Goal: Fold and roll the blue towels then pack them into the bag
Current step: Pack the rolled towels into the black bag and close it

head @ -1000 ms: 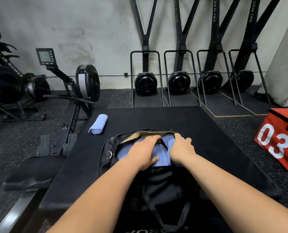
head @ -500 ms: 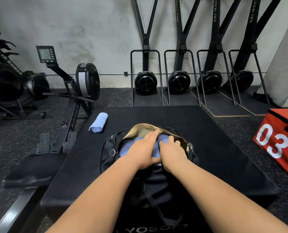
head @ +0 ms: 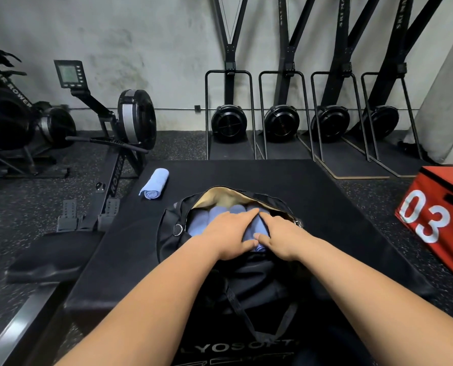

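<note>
- The left hand [head: 229,233] lies flat on the rolled towels in the bag. Its fingers are straight and close together, pointing to about 1 o'clock, and they press down on the cloth.
- The right hand [head: 283,237] lies just beside it, also palm down, with the fingers stretched to about 11 o'clock. The tips of both hands nearly meet, and the two thumbs touch over one blue roll between them.
- The packed blue towels [head: 206,220] lie side by side as rolls inside the open mouth of the bag, mostly at 10 o'clock from the left hand.
- The black bag [head: 257,281] lies on the mat, its opening turned away from the person, and its tan lining [head: 220,198] shows at 12 o'clock above the rolls.
- One more rolled blue towel [head: 154,184] lies alone on the black mat [head: 338,207], at 10 o'clock from the bag and well apart from it.
- A red box [head: 436,215] with the white number 03 stands on the floor at 3 o'clock.
- A rowing machine [head: 130,122] stands at 10 o'clock, and four ski machines [head: 280,122] stand by the wall at 12 o'clock.
</note>
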Demonstrator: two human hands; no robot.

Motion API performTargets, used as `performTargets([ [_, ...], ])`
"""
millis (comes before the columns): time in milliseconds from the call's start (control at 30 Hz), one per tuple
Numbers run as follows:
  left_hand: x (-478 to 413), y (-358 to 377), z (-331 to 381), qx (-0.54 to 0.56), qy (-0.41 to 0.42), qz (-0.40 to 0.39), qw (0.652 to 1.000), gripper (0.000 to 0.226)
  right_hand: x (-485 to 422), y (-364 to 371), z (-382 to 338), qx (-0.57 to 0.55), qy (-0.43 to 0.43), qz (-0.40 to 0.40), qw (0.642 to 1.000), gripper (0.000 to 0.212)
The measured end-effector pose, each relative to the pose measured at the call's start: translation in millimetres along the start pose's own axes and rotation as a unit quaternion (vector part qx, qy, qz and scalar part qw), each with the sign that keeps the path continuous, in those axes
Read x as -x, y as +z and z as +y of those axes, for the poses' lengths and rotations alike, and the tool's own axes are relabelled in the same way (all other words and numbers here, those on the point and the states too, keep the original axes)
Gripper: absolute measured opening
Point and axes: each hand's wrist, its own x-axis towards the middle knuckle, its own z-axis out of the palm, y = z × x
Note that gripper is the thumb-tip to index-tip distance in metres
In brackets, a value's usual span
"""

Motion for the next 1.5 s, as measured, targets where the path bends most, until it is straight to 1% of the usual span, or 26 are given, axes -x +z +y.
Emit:
performTargets([
  [67,-0.7,2.8,1.0,-0.019,0.013,-0.014,1.0,0.075,8.4,-3.2,-1.2,0.047,0.011,0.012,0.999,0.063],
  [133,-1.0,5.8,1.4,-0.04,0.012,-0.037,0.998,0.071,16.6,-4.8,-0.8,0.085,0.026,0.018,0.996,0.055],
  [200,-0.2,7.1,4.2,-0.065,0.002,-0.065,0.996,0.076,21.9,-4.4,1.8,0.106,0.03,0.014,0.994,0.049],
  [300,0.4,6.7,10.8,-0.096,-0.014,-0.084,0.992,0.083,22.7,-4.7,5.0,0.1,0.037,0.009,0.994,0.038],
  [400,-1.8,6.5,14.6,-0.111,-0.022,-0.102,0.988,0.082,20.7,-9.6,6.9,0.089,0.009,0.009,0.996,0.024],
  [433,-1.9,6.2,15.7,-0.106,-0.025,-0.111,0.988,0.083,20.6,-11.7,7.6,0.09,0.0,0.012,0.996,0.022],
  [467,-1.9,5.2,16.1,-0.101,-0.024,-0.114,0.988,0.084,20.2,-13.7,8.7,0.092,-0.007,0.023,0.995,0.024],
  [500,-0.8,3.3,15.8,-0.1,-0.018,-0.106,0.989,0.083,20.0,-15.5,10.1,0.095,-0.011,0.042,0.995,0.033],
  [567,1.6,-2.9,10.5,-0.098,0.016,-0.061,0.993,0.075,18.5,-17.7,12.4,0.098,-0.024,0.074,0.992,0.054],
  [633,5.9,-11.2,-0.1,-0.109,0.074,0.013,0.991,0.063,12.9,-15.8,14.6,0.098,-0.056,0.067,0.991,0.072],
  [667,9.8,-15.4,-5.6,-0.121,0.103,0.057,0.986,0.059,9.8,-13.1,16.4,0.1,-0.069,0.05,0.991,0.075],
  [733,20.7,-26.6,-15.1,-0.143,0.146,0.137,0.969,0.055,5.4,-6.8,19.3,0.105,-0.077,0.006,0.991,0.074],
  [800,32.2,-37.5,-24.7,-0.171,0.148,0.186,0.956,0.055,2.9,-3.5,20.8,0.112,-0.085,-0.017,0.99,0.071],
  [867,40.7,-43.8,-37.0,-0.188,0.116,0.2,0.954,0.058,2.8,-7.4,17.7,0.148,-0.093,-0.033,0.984,0.066],
  [933,45.9,-46.6,-49.7,-0.176,0.069,0.184,0.965,0.062,3.9,-16.4,12.2,0.188,-0.107,-0.038,0.976,0.061],
  [967,47.5,-46.3,-55.2,-0.165,0.05,0.171,0.97,0.063,4.8,-21.6,8.6,0.194,-0.114,-0.027,0.974,0.057],
  [1033,50.6,-44.3,-62.5,-0.14,0.023,0.152,0.978,0.065,6.6,-31.8,-0.8,0.161,-0.124,0.033,0.978,0.047],
  [1100,53.3,-42.8,-65.7,-0.116,0.013,0.147,0.982,0.065,7.4,-37.7,-12.7,0.104,-0.131,0.106,0.98,0.04],
  [1200,57.6,-45.8,-64.3,-0.07,0.023,0.155,0.985,0.063,0.5,-38.2,-27.2,0.027,-0.157,0.194,0.968,0.032],
  [1267,62.2,-49.8,-61.1,-0.023,0.016,0.16,0.987,0.063,-9.2,-32.8,-34.5,-0.034,-0.179,0.231,0.956,0.034],
  [1367,68.0,-52.5,-59.9,0.051,-0.028,0.176,0.983,0.062,-24.1,-24.4,-47.9,-0.114,-0.207,0.256,0.937,0.044],
  [1433,69.8,-52.9,-65.7,0.093,-0.061,0.2,0.974,0.06,-35.7,-19.1,-57.6,-0.13,-0.211,0.24,0.938,0.043],
  [1500,71.4,-52.3,-75.8,0.112,-0.083,0.226,0.964,0.059,-48.6,-14.7,-65.2,-0.127,-0.209,0.218,0.945,0.039],
])
